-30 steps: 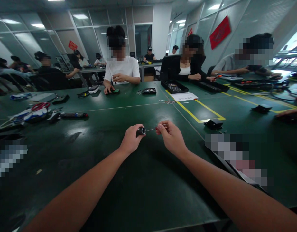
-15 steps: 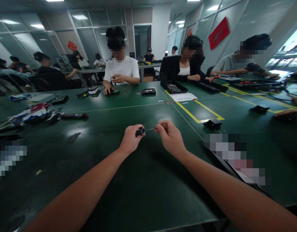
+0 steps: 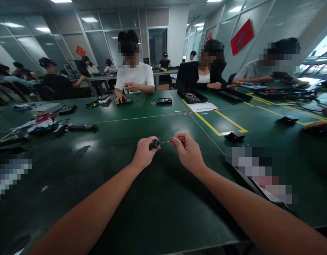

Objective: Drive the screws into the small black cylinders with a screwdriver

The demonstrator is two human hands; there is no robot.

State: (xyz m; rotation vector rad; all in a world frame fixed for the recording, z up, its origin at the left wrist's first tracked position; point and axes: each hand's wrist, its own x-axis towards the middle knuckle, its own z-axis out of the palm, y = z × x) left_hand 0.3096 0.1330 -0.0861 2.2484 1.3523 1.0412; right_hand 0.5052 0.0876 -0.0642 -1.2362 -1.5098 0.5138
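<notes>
My left hand [image 3: 144, 152] is closed around a short black cylinder [image 3: 154, 143], whose round, light-rimmed end faces right. My fingers hide the rest of it. In my right hand [image 3: 188, 150] is a small screwdriver [image 3: 166, 142], its handle wrapped by the fingers. The thin metal shaft points left at the cylinder's end; whether the tip touches it I cannot tell. Both hands are held above the green table [image 3: 152, 219].
A dark pen-like tool [image 3: 83, 128] and a heap of gloves and cables [image 3: 41, 125] lie at left. Black brackets [image 3: 234, 137] sit at right near yellow tape [image 3: 219, 134]. Across the table, a person in white [image 3: 134, 76] handles a circuit board; black parts trays [image 3: 192, 96] stand nearby.
Both hands keep almost the same pose, the screwdriver still pointing at the cylinder. The whole view has shifted very slightly.
</notes>
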